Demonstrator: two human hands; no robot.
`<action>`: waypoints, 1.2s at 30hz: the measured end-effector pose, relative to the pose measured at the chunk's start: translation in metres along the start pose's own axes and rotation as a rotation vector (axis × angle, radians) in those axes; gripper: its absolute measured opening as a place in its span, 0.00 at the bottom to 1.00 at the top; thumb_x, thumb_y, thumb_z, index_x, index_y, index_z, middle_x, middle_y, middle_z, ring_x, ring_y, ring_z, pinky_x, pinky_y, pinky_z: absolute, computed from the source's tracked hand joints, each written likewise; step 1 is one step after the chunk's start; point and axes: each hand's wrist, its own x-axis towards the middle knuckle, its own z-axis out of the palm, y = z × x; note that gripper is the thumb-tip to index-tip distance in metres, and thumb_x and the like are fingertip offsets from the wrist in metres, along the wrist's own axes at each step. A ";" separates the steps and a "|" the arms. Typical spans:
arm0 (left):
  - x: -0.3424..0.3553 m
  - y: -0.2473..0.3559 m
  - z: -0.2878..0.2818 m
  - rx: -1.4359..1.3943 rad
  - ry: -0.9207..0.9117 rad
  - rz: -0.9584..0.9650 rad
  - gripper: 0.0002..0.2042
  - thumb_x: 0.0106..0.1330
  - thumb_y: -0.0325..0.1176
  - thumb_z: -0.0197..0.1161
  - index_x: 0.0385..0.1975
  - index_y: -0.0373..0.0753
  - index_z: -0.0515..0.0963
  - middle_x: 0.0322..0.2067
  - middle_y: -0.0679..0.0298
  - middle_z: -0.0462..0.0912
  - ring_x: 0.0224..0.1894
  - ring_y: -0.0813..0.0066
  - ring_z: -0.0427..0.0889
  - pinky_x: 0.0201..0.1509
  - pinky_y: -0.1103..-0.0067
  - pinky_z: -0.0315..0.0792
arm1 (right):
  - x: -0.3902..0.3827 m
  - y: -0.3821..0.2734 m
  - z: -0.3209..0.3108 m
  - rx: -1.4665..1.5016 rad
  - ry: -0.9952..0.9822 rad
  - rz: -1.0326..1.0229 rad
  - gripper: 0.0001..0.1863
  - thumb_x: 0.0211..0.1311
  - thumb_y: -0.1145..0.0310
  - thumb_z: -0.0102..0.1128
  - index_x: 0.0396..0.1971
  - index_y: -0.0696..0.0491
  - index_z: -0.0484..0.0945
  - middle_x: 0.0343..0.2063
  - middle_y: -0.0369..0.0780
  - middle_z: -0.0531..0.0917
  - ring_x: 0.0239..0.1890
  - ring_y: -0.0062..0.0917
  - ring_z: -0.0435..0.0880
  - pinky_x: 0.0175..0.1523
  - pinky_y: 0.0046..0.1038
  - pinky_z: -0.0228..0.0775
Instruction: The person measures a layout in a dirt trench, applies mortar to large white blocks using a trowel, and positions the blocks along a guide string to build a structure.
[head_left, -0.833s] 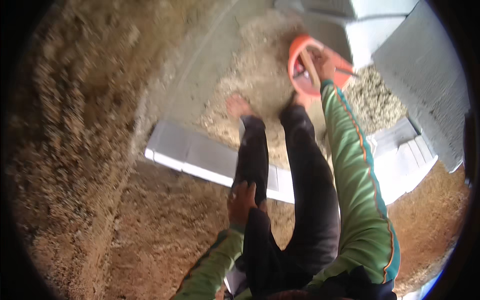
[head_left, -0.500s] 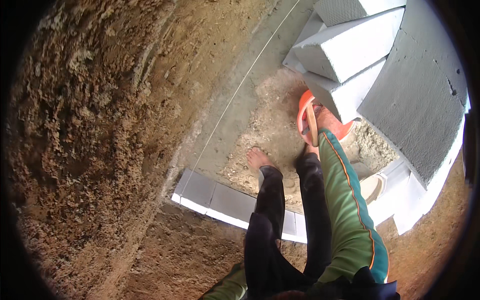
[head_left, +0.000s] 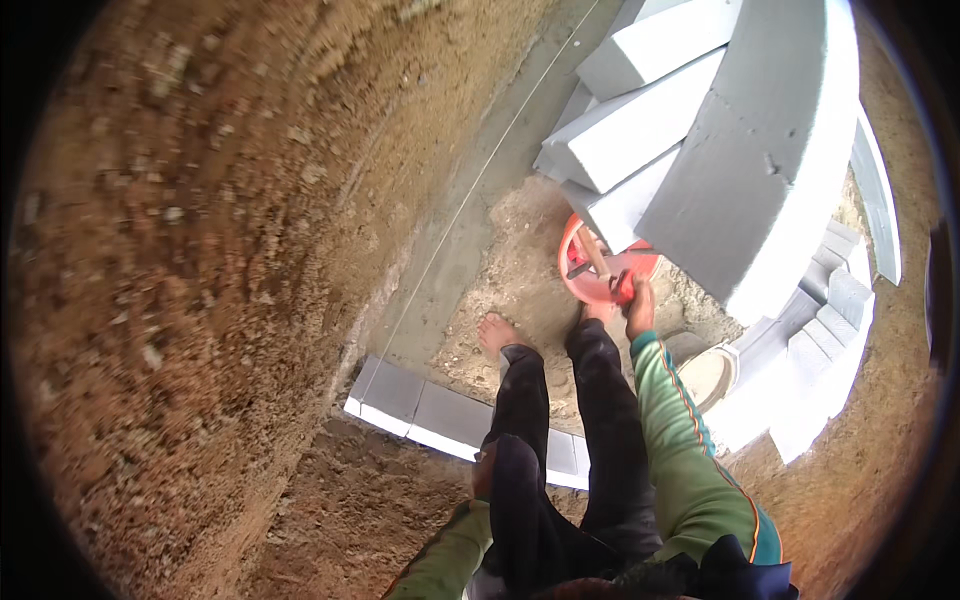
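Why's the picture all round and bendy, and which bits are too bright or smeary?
Head view: fisheye lens blacks out the corners and bends the grey block wall; head view: glare whitens the stacked blocks; head view: the earth at left is streaky, probably from movement, while the right hand looks clearer.

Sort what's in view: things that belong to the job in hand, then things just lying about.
Job in hand:
- small red object, held in the right hand
- round orange-red plastic tub, beside that hand
- pale wooden-handled tool, in the tub

Untouched, so seemingly just lying about:
- pale grey rectangular blocks, some stacked
- round pale-rimmed bucket
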 end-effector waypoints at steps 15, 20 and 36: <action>-0.058 0.160 -0.098 -1.561 0.139 -0.064 0.20 0.79 0.42 0.55 0.59 0.32 0.75 0.46 0.61 0.83 0.47 0.77 0.82 0.53 0.78 0.78 | -0.314 -0.207 0.026 -0.408 -0.668 -0.515 0.30 0.52 0.69 0.77 0.53 0.53 0.70 0.53 0.45 0.79 0.53 0.36 0.82 0.56 0.31 0.74; -0.054 0.166 -0.103 -1.341 0.148 0.011 0.18 0.73 0.28 0.62 0.60 0.30 0.73 0.47 0.61 0.83 0.48 0.76 0.82 0.55 0.78 0.78 | -0.313 -0.231 0.026 -0.602 -0.694 -0.490 0.45 0.49 0.65 0.78 0.68 0.52 0.64 0.55 0.51 0.76 0.57 0.48 0.79 0.61 0.39 0.74; 0.027 0.111 -0.124 -0.965 -0.362 -0.011 0.09 0.69 0.31 0.66 0.43 0.38 0.75 0.36 0.67 0.80 0.33 0.79 0.83 0.37 0.81 0.80 | -0.264 -0.179 0.019 -0.619 -0.778 -0.234 0.36 0.69 0.59 0.64 0.71 0.54 0.59 0.53 0.52 0.79 0.53 0.48 0.81 0.59 0.37 0.72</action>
